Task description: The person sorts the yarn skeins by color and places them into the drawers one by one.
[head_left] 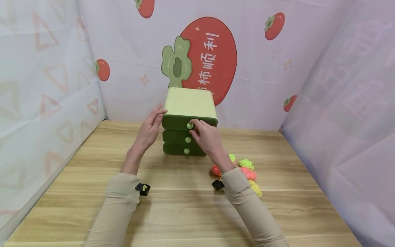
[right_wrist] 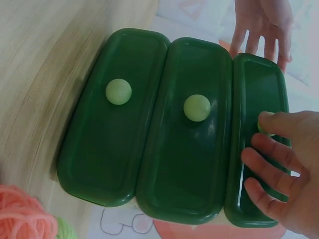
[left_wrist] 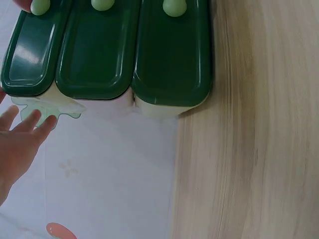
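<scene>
A small three-drawer cabinet with a cream top and dark green drawer fronts stands on the table. My right hand pinches the pale green knob of the top drawer between thumb and index finger, its other fingers spread over that front. My left hand, fingers extended, is at the cabinet's upper left edge, its fingertips seemingly touching there. All three drawers look closed. Below, the middle knob and bottom knob are untouched.
Bundles of coral yarn, yellow-green yarn and yellow yarn lie right of the cabinet, partly behind my right forearm. A printed cloth backdrop encloses the wooden table at the back and sides.
</scene>
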### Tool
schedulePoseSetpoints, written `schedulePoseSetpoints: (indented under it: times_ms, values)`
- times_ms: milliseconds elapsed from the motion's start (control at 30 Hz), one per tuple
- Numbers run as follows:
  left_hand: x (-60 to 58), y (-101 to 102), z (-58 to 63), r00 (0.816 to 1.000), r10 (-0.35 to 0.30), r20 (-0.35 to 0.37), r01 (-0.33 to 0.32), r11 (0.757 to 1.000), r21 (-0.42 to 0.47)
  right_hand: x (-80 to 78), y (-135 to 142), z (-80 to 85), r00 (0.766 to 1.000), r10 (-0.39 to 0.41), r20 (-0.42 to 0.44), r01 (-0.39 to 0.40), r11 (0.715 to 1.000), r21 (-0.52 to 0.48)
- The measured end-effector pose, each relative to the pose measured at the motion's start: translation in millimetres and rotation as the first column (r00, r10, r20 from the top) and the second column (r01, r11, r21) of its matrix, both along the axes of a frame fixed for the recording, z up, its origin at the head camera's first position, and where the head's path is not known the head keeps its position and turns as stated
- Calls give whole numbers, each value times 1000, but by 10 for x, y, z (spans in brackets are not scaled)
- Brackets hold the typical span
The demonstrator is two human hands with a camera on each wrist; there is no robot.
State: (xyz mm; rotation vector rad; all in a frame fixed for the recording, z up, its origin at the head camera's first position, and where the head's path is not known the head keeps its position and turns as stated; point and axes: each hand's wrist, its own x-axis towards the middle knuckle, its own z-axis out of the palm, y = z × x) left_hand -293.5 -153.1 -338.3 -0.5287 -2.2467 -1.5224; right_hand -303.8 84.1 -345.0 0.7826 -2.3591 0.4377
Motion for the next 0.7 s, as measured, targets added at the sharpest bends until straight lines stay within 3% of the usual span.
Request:
schedulePoseSetpoints:
  times_ms: [100,367,700]
  values:
    - [95,35,82,999,-7,44,6,1000,23,-3,-5,-12,1000,6,-10,-6,1000,-17]
    - [88,41,53,998,-15,60,8,993,117,7,17,-26,999,50,-4,-50,998,-38]
    - [68,25,20,995,-38,94,23,987,161,129,59,-55,994,102,-50,-103,994,-24]
